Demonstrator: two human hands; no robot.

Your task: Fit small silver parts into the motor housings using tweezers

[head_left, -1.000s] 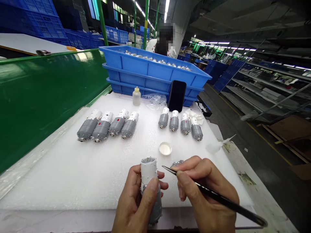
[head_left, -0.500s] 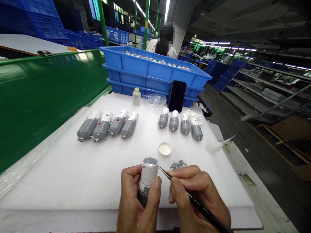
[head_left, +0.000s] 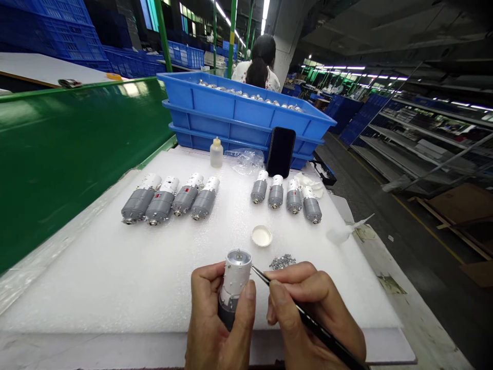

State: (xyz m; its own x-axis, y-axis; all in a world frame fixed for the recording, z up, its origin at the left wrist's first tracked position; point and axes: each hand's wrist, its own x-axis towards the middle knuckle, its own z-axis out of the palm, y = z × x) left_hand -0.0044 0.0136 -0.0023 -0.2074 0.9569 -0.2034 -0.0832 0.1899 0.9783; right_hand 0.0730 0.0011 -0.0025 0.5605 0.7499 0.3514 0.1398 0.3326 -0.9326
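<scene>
My left hand [head_left: 219,318] is wrapped round a white and grey model spacecraft [head_left: 236,277], held upright with its open silvery end on top. Between thumb and fingers of my right hand [head_left: 311,308] is a pair of black tweezers [head_left: 319,331]. Their tips meet the upper right side of the white section; any part pinched there is too small to make out. Behind my right fingers lies a small heap of tiny metal parts [head_left: 283,261]. A shallow white cap [head_left: 262,236] with pale contents sits just beyond the held model.
Several similar models lie in a left group [head_left: 165,200] and a right group [head_left: 285,195] on the white foam sheet [head_left: 127,277]. Behind them stand a dropper bottle [head_left: 216,153], a plastic bag [head_left: 246,160], a phone [head_left: 281,152] and stacked blue crates [head_left: 239,110]. A person [head_left: 258,67] is farther back.
Almost nothing differs. Both hands keep their grips, and the tweezer tips stay at the model's upper right side.
</scene>
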